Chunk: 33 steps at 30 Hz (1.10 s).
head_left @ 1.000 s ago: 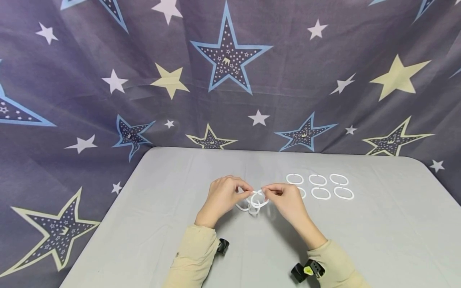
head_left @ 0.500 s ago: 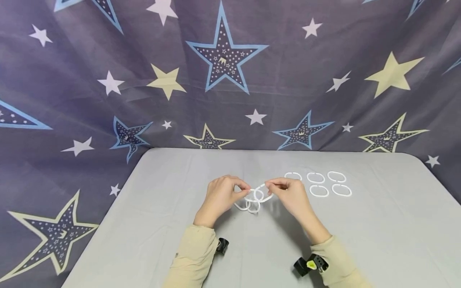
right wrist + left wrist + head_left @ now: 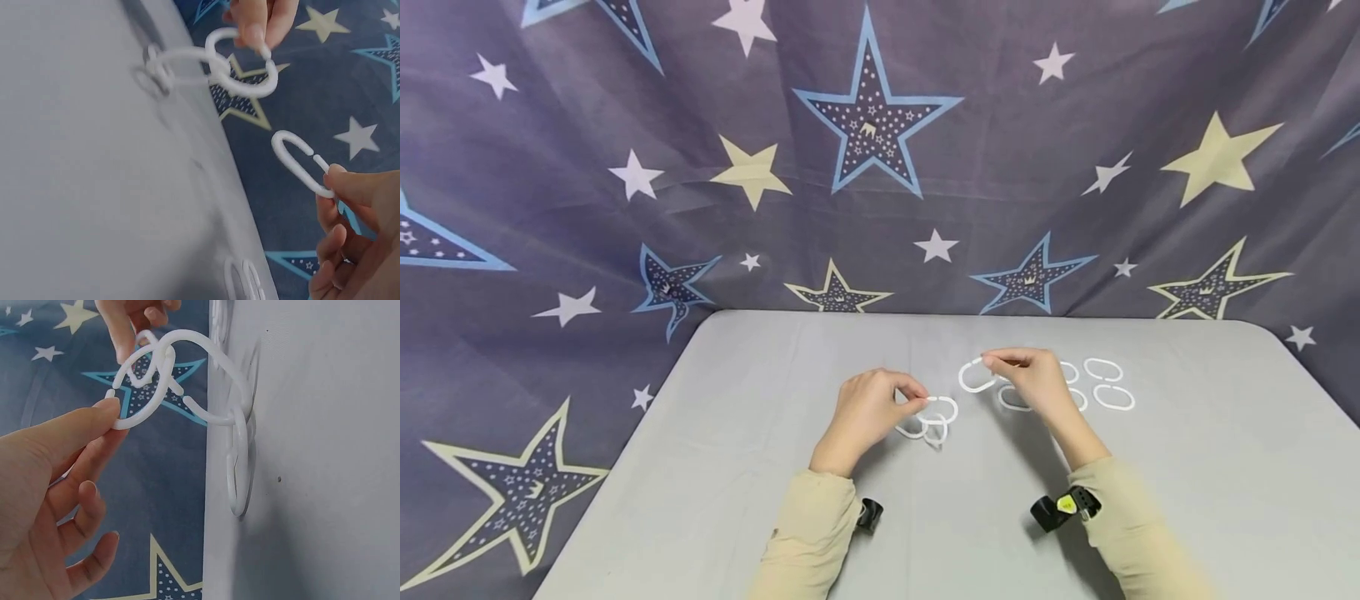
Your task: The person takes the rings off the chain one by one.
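White split plastic links are in both hands, each an oval with a small gap in its side. Thumb and fingertips of my left hand (image 3: pixel 868 417) pinch one split link (image 3: pixel 141 422). Through it hangs a second link (image 3: pixel 240 375), which has a third (image 3: pixel 239 503) hooked on its far side, low over the table. To the right and farther from me, my right hand (image 3: pixel 1041 385) pinches a separate split link (image 3: pixel 290 165) by its side. That link is apart from the chain, its gap turned near the thumb.
Several loose white links, among them one at the far right (image 3: pixel 1102 360), lie in two rows on the grey table (image 3: pixel 760 400), partly behind my right hand. A star-patterned cloth (image 3: pixel 962 167) hangs behind the table. A black camera (image 3: pixel 1048 513) is strapped at the right wrist.
My right hand has drawn away to the right and farther back, taking its link with it. Earlier that link overlapped the chain at my left hand. The left hand keeps its grip nearly in place.
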Each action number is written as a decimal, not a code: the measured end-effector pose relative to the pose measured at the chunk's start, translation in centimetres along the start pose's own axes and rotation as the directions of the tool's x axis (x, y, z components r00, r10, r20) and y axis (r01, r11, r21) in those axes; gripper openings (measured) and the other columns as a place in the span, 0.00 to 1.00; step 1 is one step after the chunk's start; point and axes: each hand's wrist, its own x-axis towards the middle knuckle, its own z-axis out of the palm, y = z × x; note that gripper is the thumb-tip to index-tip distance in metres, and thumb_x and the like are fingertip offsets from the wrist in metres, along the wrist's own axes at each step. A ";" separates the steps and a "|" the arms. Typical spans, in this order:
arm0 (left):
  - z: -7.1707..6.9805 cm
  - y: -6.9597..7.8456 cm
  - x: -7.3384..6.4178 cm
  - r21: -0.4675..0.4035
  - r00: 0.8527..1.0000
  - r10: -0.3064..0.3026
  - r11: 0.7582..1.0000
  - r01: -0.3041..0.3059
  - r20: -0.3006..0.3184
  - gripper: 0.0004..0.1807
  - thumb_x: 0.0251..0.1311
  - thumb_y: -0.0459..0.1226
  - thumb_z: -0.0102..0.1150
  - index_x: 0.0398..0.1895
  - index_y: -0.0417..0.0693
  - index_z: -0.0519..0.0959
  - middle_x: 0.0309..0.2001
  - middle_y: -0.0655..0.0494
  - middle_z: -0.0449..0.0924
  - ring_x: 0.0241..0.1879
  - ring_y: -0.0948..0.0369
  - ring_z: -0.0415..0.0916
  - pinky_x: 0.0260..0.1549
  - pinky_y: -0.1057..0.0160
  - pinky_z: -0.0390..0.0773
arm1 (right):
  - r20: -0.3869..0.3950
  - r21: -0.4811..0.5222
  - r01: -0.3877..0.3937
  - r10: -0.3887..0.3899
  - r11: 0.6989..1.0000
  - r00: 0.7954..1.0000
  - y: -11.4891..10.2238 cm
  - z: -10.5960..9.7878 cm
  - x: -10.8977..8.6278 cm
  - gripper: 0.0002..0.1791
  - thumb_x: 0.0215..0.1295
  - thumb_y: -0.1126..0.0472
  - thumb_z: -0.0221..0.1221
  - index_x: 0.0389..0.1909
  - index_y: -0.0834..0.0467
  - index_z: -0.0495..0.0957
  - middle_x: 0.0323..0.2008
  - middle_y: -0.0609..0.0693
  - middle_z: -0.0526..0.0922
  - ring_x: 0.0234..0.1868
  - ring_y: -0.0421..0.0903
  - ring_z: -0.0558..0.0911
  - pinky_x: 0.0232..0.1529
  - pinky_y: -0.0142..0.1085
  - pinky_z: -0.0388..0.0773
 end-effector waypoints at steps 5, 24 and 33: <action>0.1 0.1 -0.1 0.001 1.000 0.001 1.000 -0.001 0.004 0.03 0.54 0.48 0.72 0.32 0.67 0.89 0.27 0.78 0.82 0.17 0.70 0.64 0.26 0.65 0.68 | 0.018 -0.088 -0.006 0.008 0.996 1.000 0.5 -0.2 1.4 0.12 0.65 0.58 0.66 0.43 0.63 0.87 0.39 0.58 0.88 0.41 0.54 0.85 0.41 0.38 0.77; 0.1 -0.1 0.0 0.014 1.000 -0.005 1.000 0.006 -0.012 0.03 0.55 0.49 0.71 0.32 0.67 0.88 0.27 0.78 0.82 0.17 0.72 0.65 0.24 0.66 0.67 | 0.079 -0.313 -0.078 0.108 0.946 0.991 2.1 0.9 3.2 0.11 0.65 0.56 0.63 0.39 0.59 0.88 0.27 0.50 0.87 0.29 0.47 0.79 0.34 0.42 0.72; 0.2 -0.1 0.0 0.017 1.000 -0.006 1.000 0.006 -0.022 0.03 0.55 0.49 0.72 0.32 0.68 0.88 0.26 0.78 0.81 0.18 0.73 0.65 0.24 0.66 0.67 | 0.070 -0.356 -0.065 0.096 0.932 0.993 2.4 1.4 3.5 0.11 0.63 0.56 0.64 0.38 0.59 0.88 0.36 0.54 0.88 0.40 0.55 0.84 0.42 0.48 0.75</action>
